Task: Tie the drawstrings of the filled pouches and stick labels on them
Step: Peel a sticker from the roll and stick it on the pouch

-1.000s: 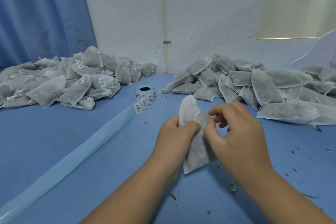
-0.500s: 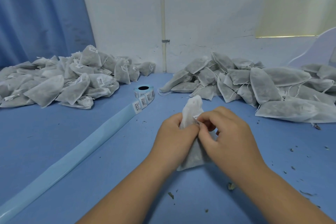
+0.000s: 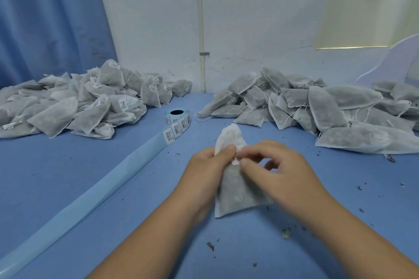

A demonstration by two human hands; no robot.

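**packer_01:** Left hand (image 3: 208,165) is wrapped round the neck of the pouch (image 3: 235,192), holding it upright over the table (image 3: 68,176). Right hand (image 3: 281,172) has thumb and finger pinched on a little barcode label (image 3: 235,161) right at that neck, so the two hands nearly touch. What bites me here?

**teabag_tom:** Mostly the label, I'd guess. The fabric is bunched where you're sticking, so it could crease, fold onto itself, or grab your thumb instead of the pouch. Go slack with the left and the neck may gape. The dried bits (image 3: 286,233) under your right forearm suggest these things leak. Can't see the drawstring or any knot, your fingers cover it.

**packer_01:** And what's in what?

**teabag_tom:** Your pouch looks packed with dark dried stuff below your fingers. The labelled pile (image 3: 79,106) sits well beyond your left hand and the unlabelled pile (image 3: 317,106) beyond your right. The label roll (image 3: 178,118) is between them, ahead of the left.
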